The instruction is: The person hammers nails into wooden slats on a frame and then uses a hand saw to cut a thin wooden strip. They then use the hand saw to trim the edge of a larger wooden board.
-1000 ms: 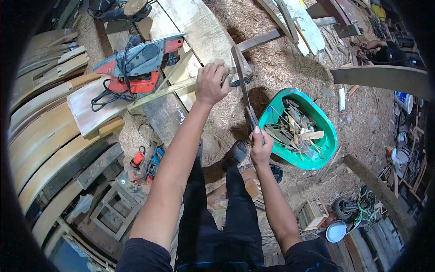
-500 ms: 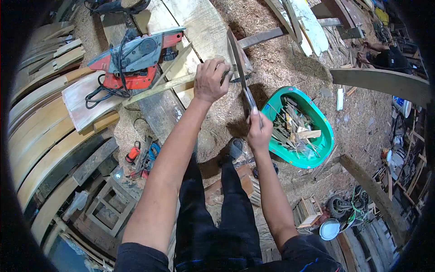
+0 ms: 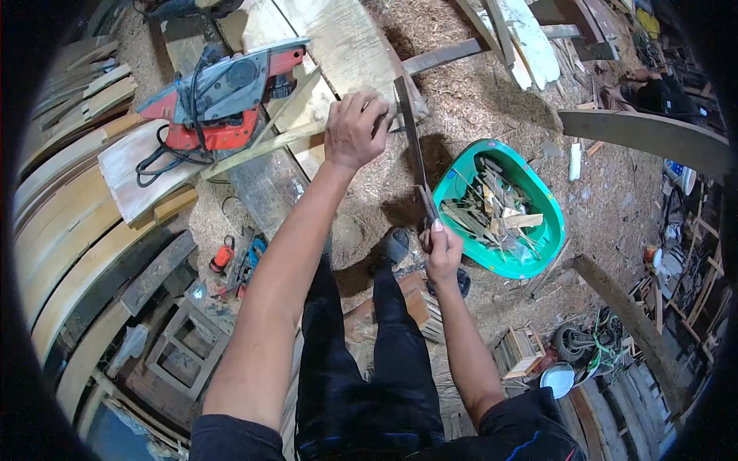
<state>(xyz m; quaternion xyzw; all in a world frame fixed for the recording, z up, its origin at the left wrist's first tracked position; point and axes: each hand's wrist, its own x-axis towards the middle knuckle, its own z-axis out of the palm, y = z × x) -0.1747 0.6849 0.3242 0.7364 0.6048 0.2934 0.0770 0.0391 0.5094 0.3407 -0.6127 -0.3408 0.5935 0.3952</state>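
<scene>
My left hand is closed over a long, thin wooden strip, pressing it against the plank bench. In my right hand is the handle end of a hand saw with a long, narrow, dark blade. Its blade points away from me, just right of my left fingers, by the strip's far end. The saw's teeth are too small to make out, and my fingers hide whether the blade touches the strip.
A red and grey corded power tool lies left of my left hand. Beside the saw stands a green tub of wood scraps. Curved boards are stacked at left. Another person is at far right. Sawdust covers the floor.
My right hand has drawn the saw back toward me, so its tip sits lower. My left hand stays on the strip, and the whole view has shifted slightly.
</scene>
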